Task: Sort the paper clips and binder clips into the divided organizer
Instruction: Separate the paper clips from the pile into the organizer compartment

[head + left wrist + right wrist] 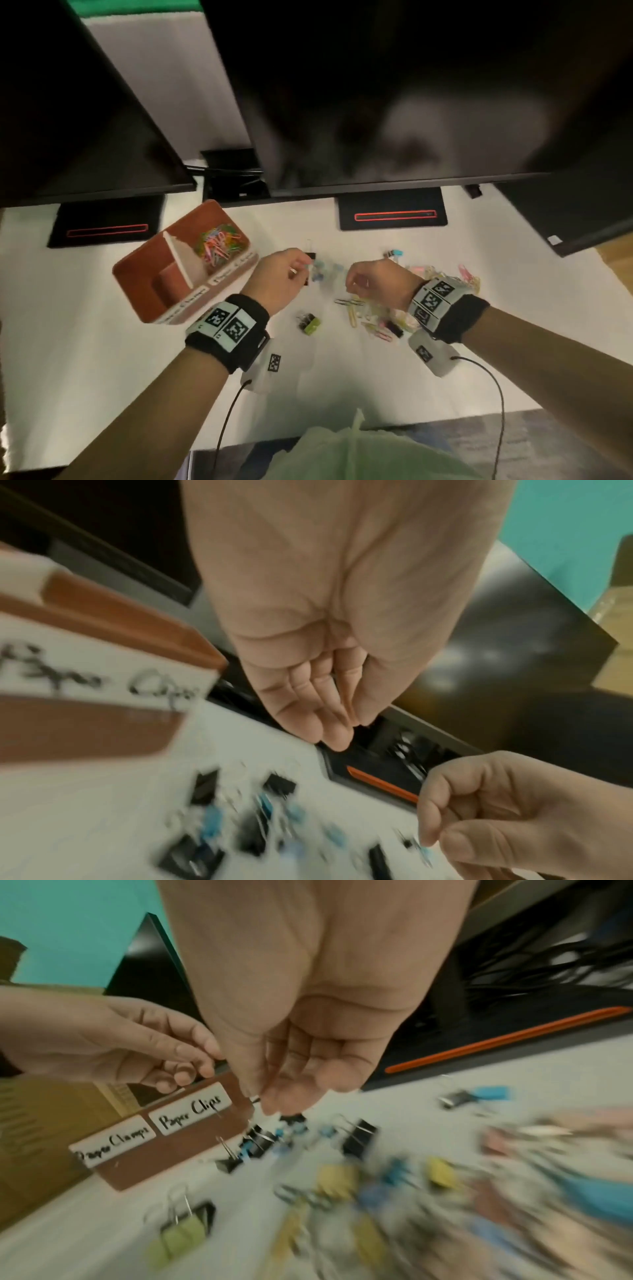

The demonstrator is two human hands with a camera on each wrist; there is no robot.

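The brown divided organizer [135,274] [103,723] [178,1153] stands at the left, labelled "Paper Clamps" and "Paper Clips". Coloured paper clips [217,245] lie in its far compartment. Black and blue binder clips [323,270] [250,829] [359,1137] are scattered between my hands. My left hand [301,270] [346,729] [202,1066] hovers beside the organizer, thumb meeting fingertips; nothing held shows clearly. My right hand [349,282] [431,834] [263,1102] is curled, and a bit of dark metal shows in its pinching fingertips. A mixed pile of paper clips [376,320] [479,1204] lies under the right wrist.
A green binder clip [310,324] [181,1234] lies alone near me, and a blue-and-black one [394,254] [476,1095] lies farther back. Dark monitors overhang the white table, on stands [394,214] marked with red lines. Cables trail from both wrists over the table's front edge.
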